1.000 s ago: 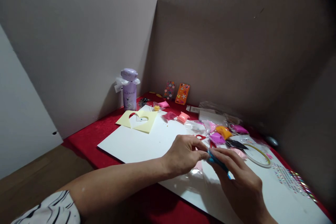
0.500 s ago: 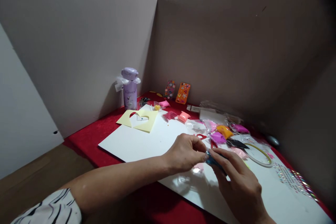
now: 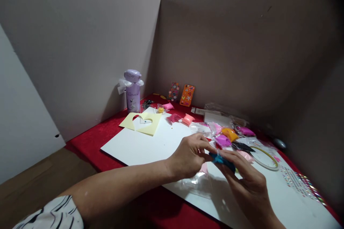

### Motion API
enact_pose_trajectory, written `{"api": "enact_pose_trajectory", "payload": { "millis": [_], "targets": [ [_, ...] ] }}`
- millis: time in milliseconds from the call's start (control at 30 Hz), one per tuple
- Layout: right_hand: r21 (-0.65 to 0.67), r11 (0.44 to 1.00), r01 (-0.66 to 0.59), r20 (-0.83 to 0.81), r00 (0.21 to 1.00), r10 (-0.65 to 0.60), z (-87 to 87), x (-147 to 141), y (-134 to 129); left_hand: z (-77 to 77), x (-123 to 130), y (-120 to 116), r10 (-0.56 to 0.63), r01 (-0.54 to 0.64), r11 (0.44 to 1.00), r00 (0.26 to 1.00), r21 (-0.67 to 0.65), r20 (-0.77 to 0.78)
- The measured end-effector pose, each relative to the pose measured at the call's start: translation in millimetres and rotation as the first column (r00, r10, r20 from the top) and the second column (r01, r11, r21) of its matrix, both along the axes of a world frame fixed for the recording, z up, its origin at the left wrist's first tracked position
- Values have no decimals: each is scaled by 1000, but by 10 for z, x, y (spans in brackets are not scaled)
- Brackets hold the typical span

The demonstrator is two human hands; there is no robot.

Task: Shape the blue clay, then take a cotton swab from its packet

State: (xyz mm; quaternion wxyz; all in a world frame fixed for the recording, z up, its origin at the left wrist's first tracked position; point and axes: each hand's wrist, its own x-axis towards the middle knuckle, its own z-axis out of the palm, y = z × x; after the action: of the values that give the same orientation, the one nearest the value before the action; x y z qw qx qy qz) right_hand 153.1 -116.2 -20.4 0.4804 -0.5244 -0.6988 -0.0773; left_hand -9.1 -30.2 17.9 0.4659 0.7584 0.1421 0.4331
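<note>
A small dark blue packet [image 3: 225,163] is between my two hands, above the white board [image 3: 129,146]. My right hand [image 3: 245,182] grips its body between thumb and fingers. My left hand [image 3: 189,155] pinches at its left end, where a bit of clear wrap shows. Under my hands a clear plastic bag [image 3: 197,186] and something pale pink [image 3: 204,168] lie on the board. Just beyond are a purple packet [image 3: 223,140] and an orange packet [image 3: 230,134].
A lilac bottle [image 3: 133,96] stands at the back left, near yellow paper [image 3: 129,121] with a heart cut-out. Two decorated phone cases [image 3: 187,95] lean behind. To the right lie a ring-shaped hoop [image 3: 268,166], a black packet [image 3: 242,146] and gem stickers [image 3: 298,182].
The blue packet has turned and shows more of its side. My left fingers have shifted slightly up and right at its end, and my right hand has tilted a little.
</note>
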Motion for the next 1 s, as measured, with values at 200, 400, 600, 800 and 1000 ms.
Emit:
{"api": "enact_pose_trajectory", "payload": {
  "millis": [200,400,600,800,1000],
  "targets": [
    [-91,991,-100,-113,990,89,-6,23,1,7,-19,95,-96,108,970,993,217,-65],
    [-119,983,-137,-217,970,108,-17,20,7,-19,-31,131,-90,129,924,989,361,-121],
    [-130,977,-171,-282,951,129,-6,-14,-7,-11,-37,97,-56,123,827,989,549,-137],
    [-119,977,-176,-260,955,141,-5,-21,-16,-1,-35,31,-22,57,907,996,416,-89],
    [-137,982,-129,-294,952,84,1,-7,-9,9,-9,73,-224,219,959,975,-179,-7]
  ]
}}
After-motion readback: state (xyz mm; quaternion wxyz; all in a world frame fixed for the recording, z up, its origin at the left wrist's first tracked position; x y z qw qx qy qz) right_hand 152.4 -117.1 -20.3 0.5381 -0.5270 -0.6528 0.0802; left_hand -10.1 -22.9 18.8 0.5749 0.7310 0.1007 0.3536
